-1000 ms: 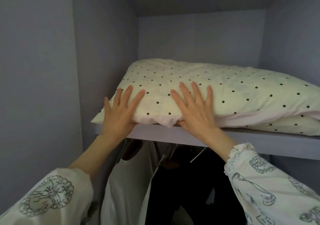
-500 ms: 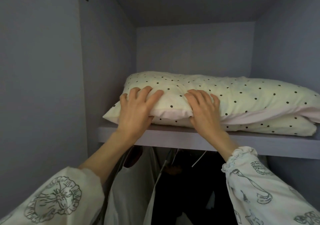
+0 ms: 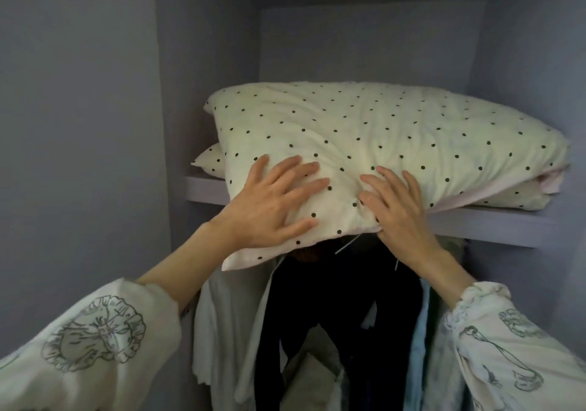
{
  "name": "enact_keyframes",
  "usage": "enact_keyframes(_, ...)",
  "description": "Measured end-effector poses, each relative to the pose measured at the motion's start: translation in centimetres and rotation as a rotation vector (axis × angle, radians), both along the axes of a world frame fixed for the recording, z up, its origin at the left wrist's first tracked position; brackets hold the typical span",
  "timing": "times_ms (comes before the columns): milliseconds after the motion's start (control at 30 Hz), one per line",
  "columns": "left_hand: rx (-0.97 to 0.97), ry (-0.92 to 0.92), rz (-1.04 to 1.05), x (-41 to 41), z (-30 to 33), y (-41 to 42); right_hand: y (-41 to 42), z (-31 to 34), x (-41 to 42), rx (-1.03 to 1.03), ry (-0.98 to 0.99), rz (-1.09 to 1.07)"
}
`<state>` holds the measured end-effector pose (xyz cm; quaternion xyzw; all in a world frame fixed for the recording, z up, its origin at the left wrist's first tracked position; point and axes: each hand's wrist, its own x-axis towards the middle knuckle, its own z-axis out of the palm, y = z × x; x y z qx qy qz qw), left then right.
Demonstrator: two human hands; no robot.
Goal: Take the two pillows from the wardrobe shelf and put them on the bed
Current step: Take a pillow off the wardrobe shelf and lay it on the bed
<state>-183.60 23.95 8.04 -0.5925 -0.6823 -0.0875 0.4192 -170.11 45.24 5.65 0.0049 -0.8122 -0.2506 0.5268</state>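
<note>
Two cream pillows with black dots lie stacked on the wardrobe shelf (image 3: pixel 494 225). The top pillow (image 3: pixel 380 138) hangs with its near corner over the shelf's front edge. My left hand (image 3: pixel 272 204) grips that overhanging corner, fingers spread over the top. My right hand (image 3: pixel 396 207) clutches the fabric just to the right, thumb side tucked under the edge. The bottom pillow (image 3: pixel 209 160) shows only as a corner at the left and a strip (image 3: pixel 513 201) at the right, the rest hidden under the top one.
Clothes hang below the shelf: a white garment (image 3: pixel 222 331) on the left, dark ones (image 3: pixel 342 315) in the middle, a pale blue one (image 3: pixel 421 347) on the right. Grey wardrobe walls (image 3: pixel 79 125) close in left, right and behind.
Both hands have closed on the top pillow and dragged its near corner out over the shelf edge. The bottom pillow has stayed on the shelf.
</note>
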Motion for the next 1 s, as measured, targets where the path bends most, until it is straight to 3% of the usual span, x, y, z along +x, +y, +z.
enact_keyframes(167,0.041,-0.174,0.104,-0.2,-1.1,2.8,0.0,-2.0,0.7,-0.011,-0.063,-0.033)
enact_keyframes(400,0.03,-0.101,0.218,-1.2,-4.2,5.0,1.3,-1.4,1.7,-0.086,-0.311,-0.055)
enact_keyframes(633,0.11,-0.023,0.142,-2.7,-5.0,5.3,1.8,3.8,-3.5,-0.373,-0.048,-0.252)
enact_keyframes(1000,0.349,0.042,0.27,-6.4,8.9,8.8,4.5,-0.1,-4.7,-0.137,0.119,-0.276)
